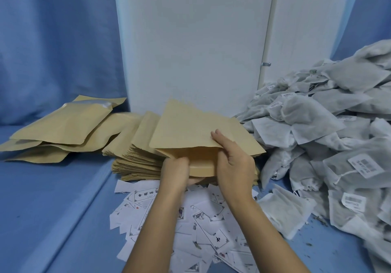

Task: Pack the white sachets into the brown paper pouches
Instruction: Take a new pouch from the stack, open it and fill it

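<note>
The left hand and right hand, fingers curled, pinch open a brown paper pouch; next, one hand probably must fetch a white sachet.

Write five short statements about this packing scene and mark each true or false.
1. Both the left hand and the right hand grip one flat brown paper pouch. True.
2. The heap of white mesh sachets lies left of the hands. False: it lies to their right.
3. Printed white paper slips lie scattered on the blue surface beneath the forearms. True.
4. The right hand holds a sachet. False: it holds only the pouch.
5. More brown paper pouches lie piled at the far left. True.
</note>
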### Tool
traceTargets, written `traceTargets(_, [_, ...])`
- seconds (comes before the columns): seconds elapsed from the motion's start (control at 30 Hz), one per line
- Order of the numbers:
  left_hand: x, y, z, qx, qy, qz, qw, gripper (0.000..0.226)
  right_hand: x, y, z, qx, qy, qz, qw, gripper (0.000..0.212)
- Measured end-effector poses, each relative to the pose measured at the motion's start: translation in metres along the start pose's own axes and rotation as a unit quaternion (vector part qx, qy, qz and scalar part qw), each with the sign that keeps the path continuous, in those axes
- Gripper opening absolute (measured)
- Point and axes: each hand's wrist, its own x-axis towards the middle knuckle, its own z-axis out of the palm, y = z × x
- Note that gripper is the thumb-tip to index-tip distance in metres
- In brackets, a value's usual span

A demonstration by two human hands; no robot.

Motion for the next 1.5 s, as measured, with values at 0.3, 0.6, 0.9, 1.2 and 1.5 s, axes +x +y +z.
traceTargets(0.3, [0.006,0.008,-0.019,-0.063,0.067,0.163,0.982,0.084,0.019,0.011,-0.018,-0.134,-0.099,0.079,0.983,0.049])
traceTargets(0.6, [0.0,0.006,-0.028,0.088,0.152,0.283,0.943,0.053,0.01,0.014,-0.011,0.057,0.005,0.026,0.998,0.06])
traceTargets(0.9, [-0.001,0.002,-0.024,0.301,0.155,0.327,0.882,0.053,0.005,0.017,-0.01,0.107,0.035,0.083,0.99,0.065])
traceTargets(1.2, [0.004,0.001,-0.025,0.254,0.167,0.307,0.902,0.063,0.011,0.024,-0.012,0.099,0.063,0.106,0.987,0.047])
traceTargets(1.5, [0.002,0.002,-0.025,0.158,0.145,0.296,0.931,0.062,0.008,0.022,-0.01,-0.223,-0.011,-0.111,0.969,0.059])
